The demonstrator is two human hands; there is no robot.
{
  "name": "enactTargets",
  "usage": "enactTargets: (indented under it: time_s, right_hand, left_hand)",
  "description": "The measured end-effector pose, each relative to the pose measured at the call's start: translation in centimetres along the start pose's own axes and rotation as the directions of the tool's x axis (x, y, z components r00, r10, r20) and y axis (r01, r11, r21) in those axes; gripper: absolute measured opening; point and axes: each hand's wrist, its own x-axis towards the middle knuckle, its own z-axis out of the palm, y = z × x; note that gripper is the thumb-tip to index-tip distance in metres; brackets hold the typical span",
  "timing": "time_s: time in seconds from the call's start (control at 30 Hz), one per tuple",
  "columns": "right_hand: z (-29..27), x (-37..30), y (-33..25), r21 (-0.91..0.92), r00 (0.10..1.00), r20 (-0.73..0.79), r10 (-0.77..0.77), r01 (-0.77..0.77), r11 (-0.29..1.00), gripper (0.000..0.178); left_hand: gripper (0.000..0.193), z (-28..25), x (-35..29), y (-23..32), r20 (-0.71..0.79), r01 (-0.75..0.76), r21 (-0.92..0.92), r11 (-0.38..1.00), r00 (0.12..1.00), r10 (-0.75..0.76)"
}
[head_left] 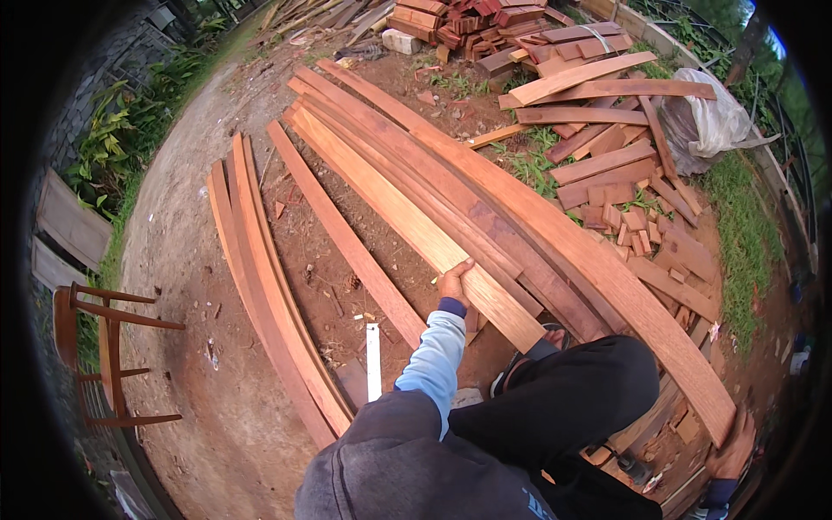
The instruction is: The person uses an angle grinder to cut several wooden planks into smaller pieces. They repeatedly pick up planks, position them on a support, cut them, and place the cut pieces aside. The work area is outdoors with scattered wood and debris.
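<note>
My left hand [457,282] is closed over the near-left edge of a light, grained wooden plank [416,232], which slants from the upper left down to my foot. At the lower right, my right hand [733,446] grips the near end of a long reddish plank [607,265]; part of that hand is out of sight behind the wood. Several darker planks [511,227] lie side by side between these two. A single narrow plank [347,234] rests apart on the soil to the left, and beyond it is another group of long planks [251,260].
A white strip [373,361] lies near my left forearm. Short offcuts [637,230] and stacked boards [485,22] fill the right and far side, beside a plastic sack [702,121]. A wooden chair [111,360] lies at the left. A dark tool [634,468] is near my right leg.
</note>
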Motion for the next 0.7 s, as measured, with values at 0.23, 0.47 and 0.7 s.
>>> enactTargets:
  time_s: [0.23,0.47,0.7]
  right_hand:
    - [1.9,-2.0,-0.9,0.205,0.988,0.147,-0.048,0.017,0.979,0.074]
    - [7.9,-6.0,-2.6,0.533,0.962,0.266,-0.058,-0.097,0.84,0.062]
    - [5.3,-2.0,-3.9,0.31,0.977,0.206,-0.058,-0.009,0.951,0.068]
  left_hand:
    - [0.054,3.9,-2.4,2.3,0.418,0.116,-0.353,0.928,0.907,0.046]
    - [0.027,7.7,-2.7,0.3,0.31,0.157,-0.233,0.96,0.947,-0.08]
    - [0.062,8.7,-7.2,-6.2,0.322,0.274,-0.244,0.931,0.928,-0.189]
